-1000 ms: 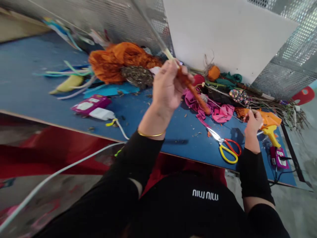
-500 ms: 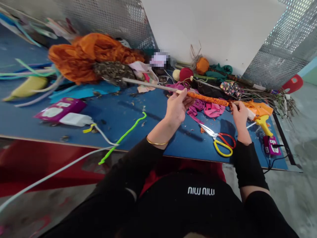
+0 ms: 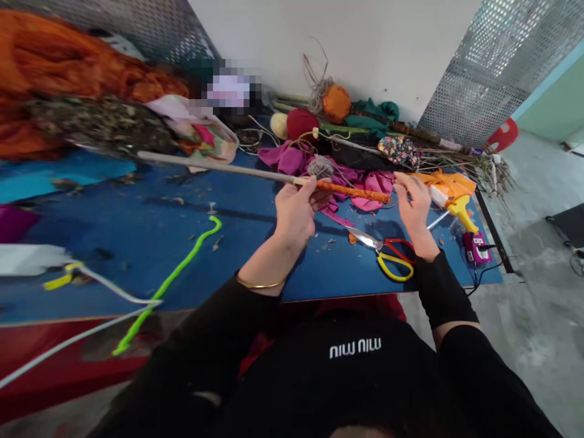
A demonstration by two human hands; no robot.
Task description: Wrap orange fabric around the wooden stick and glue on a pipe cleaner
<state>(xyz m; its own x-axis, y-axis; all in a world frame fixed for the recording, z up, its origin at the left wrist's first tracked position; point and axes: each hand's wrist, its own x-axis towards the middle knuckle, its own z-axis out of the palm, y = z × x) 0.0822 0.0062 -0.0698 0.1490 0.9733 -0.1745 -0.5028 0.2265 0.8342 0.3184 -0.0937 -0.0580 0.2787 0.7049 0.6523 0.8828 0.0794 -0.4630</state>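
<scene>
My left hand (image 3: 294, 213) is closed around a long thin wooden stick (image 3: 219, 169), held level above the table. Orange cloth (image 3: 353, 191) is wrapped round the stick's right-hand part. Just past that wrapped end is my right hand (image 3: 413, 204), apart from the stick, its fingers loosely stretched and partly spread. Below the stick lie scissors (image 3: 378, 245) with one red and one yellow handle, blades parted. Orange fabric (image 3: 449, 182) and a yellow glue gun (image 3: 464, 214) rest to the right of my right hand.
Pink and purple cloth, yarn balls (image 3: 302, 125) and twigs (image 3: 479, 161) crowd the back of the blue table (image 3: 255, 261). A lime-green cord (image 3: 182, 267) hangs over the front edge near a white cable (image 3: 109, 286). A purple power strip (image 3: 477, 248) sits at right.
My right hand has come off the stick's wrapped end and now stands apart from it. The view has turned right, and my left hand still grips the stick.
</scene>
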